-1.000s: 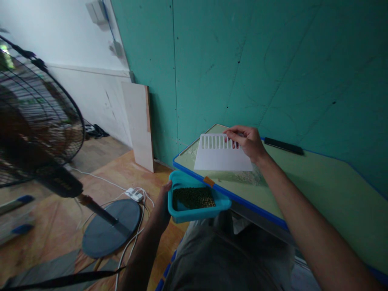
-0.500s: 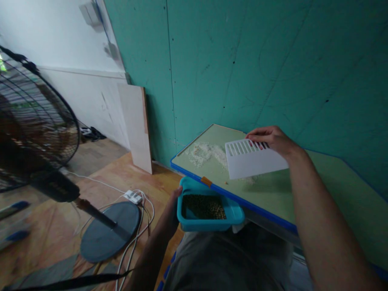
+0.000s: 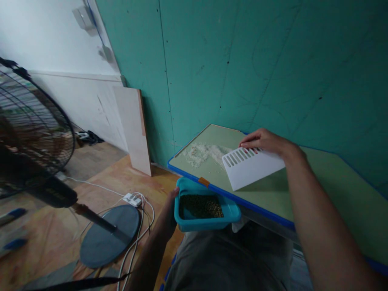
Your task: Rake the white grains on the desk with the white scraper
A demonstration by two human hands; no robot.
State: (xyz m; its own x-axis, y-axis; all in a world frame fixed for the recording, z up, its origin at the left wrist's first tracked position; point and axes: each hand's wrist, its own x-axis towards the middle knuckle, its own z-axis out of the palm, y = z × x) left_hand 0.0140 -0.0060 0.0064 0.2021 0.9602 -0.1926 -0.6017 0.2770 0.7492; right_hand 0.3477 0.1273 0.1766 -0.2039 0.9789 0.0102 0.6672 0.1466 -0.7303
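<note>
Right fingers (image 3: 254,142) pinch the slotted top of the scraper (image 3: 253,167), its lower edge on the table (image 3: 303,194). Just beyond the fingers lies the rice (image 3: 203,152), unswept. The left hand (image 3: 173,204) grips the tray (image 3: 206,210) of beans below the table edge; seemingly beans are collected, rice is left.

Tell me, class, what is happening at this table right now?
A person sits at a green table. The right hand holds a white slotted scraper on its edge on the tabletop, beside a patch of pale grains. The left hand holds a blue tray of dark green beans just below the table's near edge.
</note>
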